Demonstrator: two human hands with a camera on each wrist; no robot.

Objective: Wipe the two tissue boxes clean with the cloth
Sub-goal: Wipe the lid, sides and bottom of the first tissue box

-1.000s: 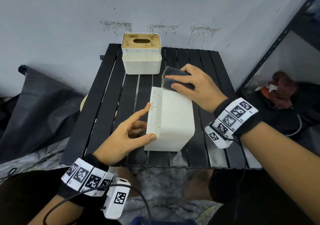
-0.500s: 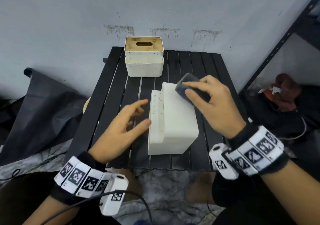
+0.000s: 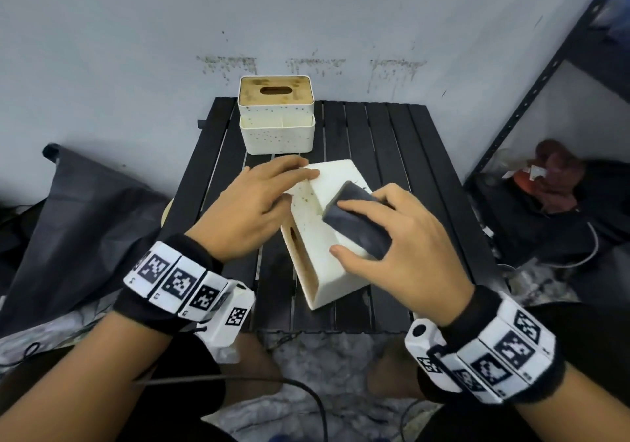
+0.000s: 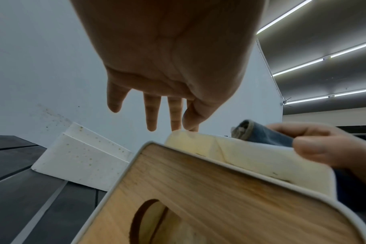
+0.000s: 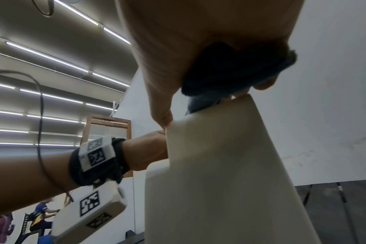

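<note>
Our right hand [image 3: 405, 237] has its fingers [image 3: 358, 207] clamped on the cloth [image 3: 356, 225], pressing it onto the tipped near tissue box [image 3: 324, 271]; our left hand [image 3: 252, 210] steadies it, fingers straight. Specks remain beside the cloth; beyond, the far tissue box [image 3: 276, 135] looks unwiped.

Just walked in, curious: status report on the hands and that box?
Left hand steadies near tissue box, fingers straight. Right hand presses cloth on it. Far tissue box waits. Nothing blocking.
</note>
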